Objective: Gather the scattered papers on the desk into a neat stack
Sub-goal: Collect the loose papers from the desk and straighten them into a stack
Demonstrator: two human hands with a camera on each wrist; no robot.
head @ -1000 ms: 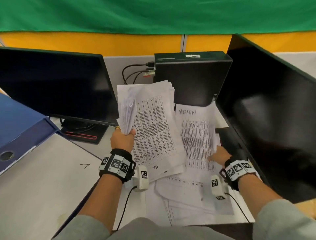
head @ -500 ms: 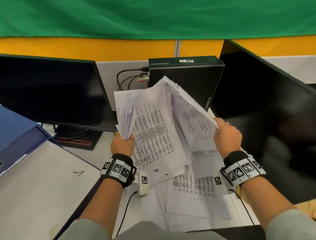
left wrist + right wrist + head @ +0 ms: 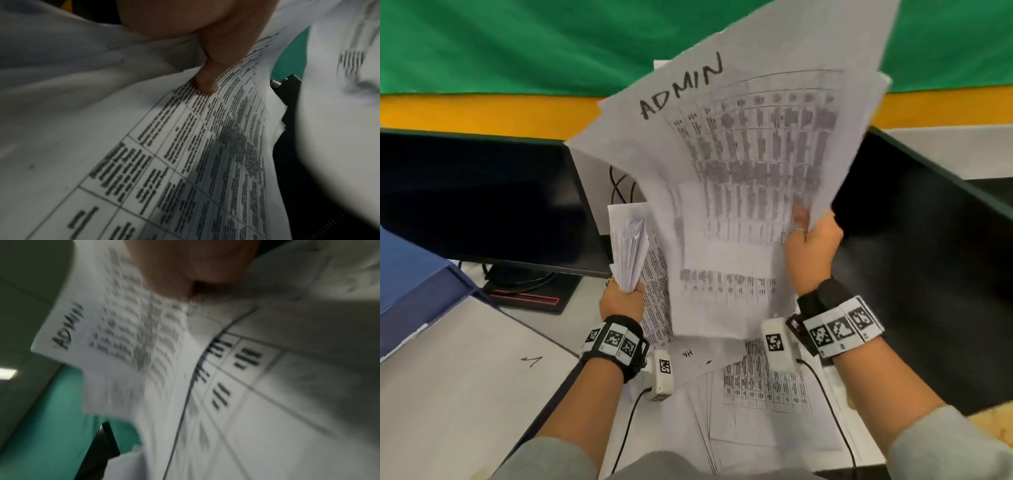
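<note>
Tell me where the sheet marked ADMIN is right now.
In the head view the ADMIN sheet is up in the air at centre, gripped by the right hand, right of the bundle in the left hand.

ADMIN sheets: raised, fanned | printed bundle: upright | loose papers: flat on desk

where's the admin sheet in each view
Head: the ADMIN sheet fills the upper centre, held up by the right hand.
Left wrist: only a blurred sheet at the right edge; cannot tell if it is this one.
Right wrist: upper left, writing turned sideways.
Shared landmark: the green cloth, also and.
</note>
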